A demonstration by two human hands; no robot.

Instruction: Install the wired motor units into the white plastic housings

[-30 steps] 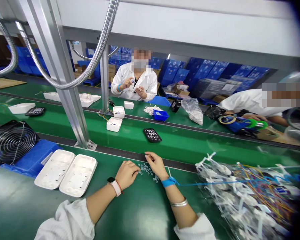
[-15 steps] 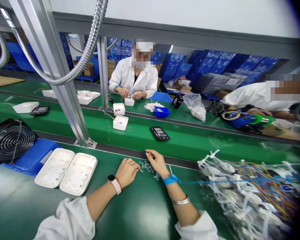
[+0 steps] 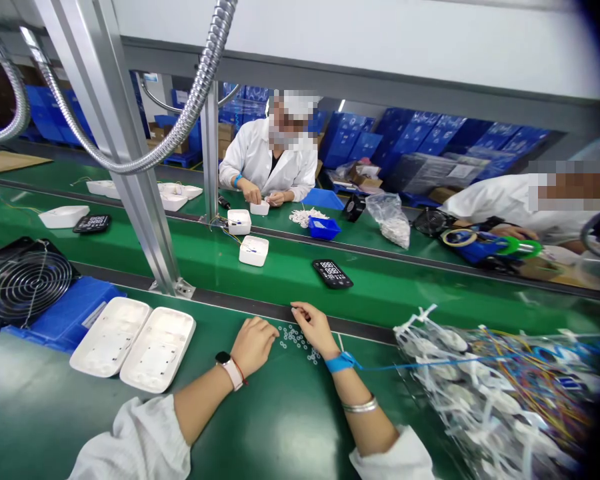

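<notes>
- Green tabletop [image 3: 265,427] stretched beneath my forearms, with blue boxes [image 3: 345,143] far beyond my hands.
- My left hand [image 3: 254,345] was loosely curled beside the small rings [image 3: 293,335]; I couldn't tell if it held one.
- My right hand [image 3: 314,328] was partly closed, thumb near forefinger, its hold unclear too.
- The small rings lay scattered between my hands.
- Two white covers [image 3: 157,350] [image 3: 111,337] sat left of my left hand.
- A black display [image 3: 333,274] lay beyond my right hand, and bundled wires [image 3: 523,377] to its right.
</notes>
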